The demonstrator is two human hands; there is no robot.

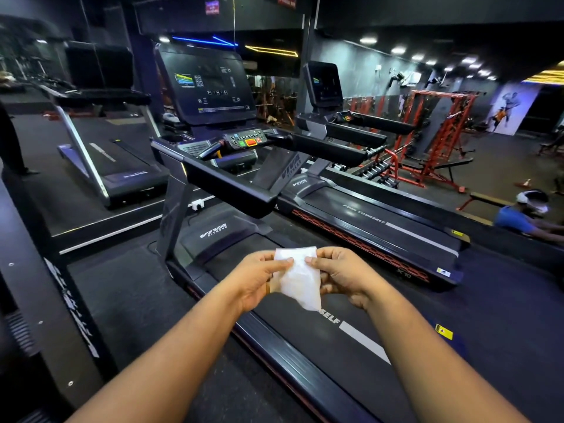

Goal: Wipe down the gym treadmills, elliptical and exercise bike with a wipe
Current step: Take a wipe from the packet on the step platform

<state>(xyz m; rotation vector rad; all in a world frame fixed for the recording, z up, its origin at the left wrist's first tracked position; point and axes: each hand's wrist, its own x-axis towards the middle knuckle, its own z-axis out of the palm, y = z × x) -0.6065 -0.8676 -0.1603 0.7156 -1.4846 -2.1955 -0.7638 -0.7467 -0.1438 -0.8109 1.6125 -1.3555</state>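
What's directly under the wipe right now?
The wipe, pinched by left hand and right hand, hangs over the treadmill belt. It covers part of the belt's white lettering.

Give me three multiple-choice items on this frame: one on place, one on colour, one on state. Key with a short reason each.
1. Where is the wipe?
A. on the console
B. held between both hands above the treadmill belt
C. on the floor

2. What colour are the weight racks at the right?
A. red
B. green
C. white

3. What is the state of the nearest treadmill's console screen?
A. showing a lit display
B. covered by a towel
C. folded flat

Key:
1 B: the left hand and right hand each pinch the wipe's upper edge, with the treadmill belt below.
2 A: the rack frames are plainly red.
3 A: coloured bars and icons glow on the upright screen.
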